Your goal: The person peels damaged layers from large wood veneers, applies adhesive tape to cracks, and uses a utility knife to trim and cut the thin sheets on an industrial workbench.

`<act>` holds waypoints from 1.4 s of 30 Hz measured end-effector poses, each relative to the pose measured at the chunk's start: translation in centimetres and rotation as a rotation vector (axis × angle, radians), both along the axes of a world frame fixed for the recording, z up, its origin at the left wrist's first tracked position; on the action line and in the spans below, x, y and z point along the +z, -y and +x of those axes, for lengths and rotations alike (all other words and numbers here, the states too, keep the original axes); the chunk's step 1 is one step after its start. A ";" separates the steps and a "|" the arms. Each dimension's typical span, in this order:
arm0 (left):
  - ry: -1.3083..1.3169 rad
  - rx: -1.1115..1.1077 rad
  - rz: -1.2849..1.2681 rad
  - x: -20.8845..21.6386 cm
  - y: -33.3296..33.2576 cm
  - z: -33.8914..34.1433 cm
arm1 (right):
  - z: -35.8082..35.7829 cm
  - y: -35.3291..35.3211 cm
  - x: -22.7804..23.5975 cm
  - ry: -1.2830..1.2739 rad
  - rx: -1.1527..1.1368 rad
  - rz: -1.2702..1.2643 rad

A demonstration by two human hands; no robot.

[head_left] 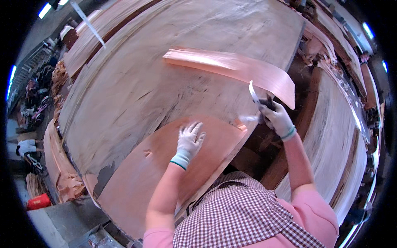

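A reddish-brown sheet of wood veneer (165, 153) lies on the near part of a large pale veneer surface (120, 103). My left hand (190, 141), in a white glove with a green cuff, is over the reddish sheet with fingers stretched out, holding nothing. In my gloved right hand (278, 119) is a dark-handled tool (268, 103), beyond the sheet's right edge. A pale curved strip (253, 91) stands up from it; the tool's exact kind is unclear. Farther off, a long curled pinkish veneer strip (231, 68) lies across the pale surface.
A small veneer scrap (240, 125) sits at the reddish sheet's far right corner. To the right is another long stack of veneer sheets (331, 136). Crumpled veneer (68, 182) lines the left side, with a red object (38, 201) on the floor beyond.
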State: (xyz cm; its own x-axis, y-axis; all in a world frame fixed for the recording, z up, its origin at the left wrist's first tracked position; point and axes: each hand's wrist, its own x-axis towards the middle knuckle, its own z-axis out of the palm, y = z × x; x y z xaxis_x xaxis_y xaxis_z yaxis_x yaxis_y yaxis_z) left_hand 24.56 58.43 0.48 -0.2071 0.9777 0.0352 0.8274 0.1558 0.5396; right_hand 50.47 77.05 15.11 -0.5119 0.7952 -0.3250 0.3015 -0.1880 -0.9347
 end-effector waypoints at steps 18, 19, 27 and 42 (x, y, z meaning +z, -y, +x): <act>1.890 0.331 0.061 6.0 0.1 6.3 | 6.8 4.8 1.4 0.135 0.337 -0.454; 1.844 0.314 0.031 6.2 -0.3 6.9 | 7.0 4.6 2.0 0.172 0.319 -0.434; 1.917 0.432 0.229 7.7 -0.6 6.3 | 5.5 4.3 1.1 0.045 0.454 -0.434; 1.395 0.372 0.175 8.9 0.2 5.5 | 6.4 1.9 0.3 0.316 0.584 -0.398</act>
State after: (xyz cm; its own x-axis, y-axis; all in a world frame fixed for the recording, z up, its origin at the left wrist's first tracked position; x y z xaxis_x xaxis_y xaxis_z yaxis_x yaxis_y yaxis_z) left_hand 30.05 58.28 9.40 -0.4077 0.8651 -0.2921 -0.4481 0.0892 0.8895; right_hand 56.84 75.11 15.40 -0.6477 0.2174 -0.7303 0.6963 -0.2204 -0.6831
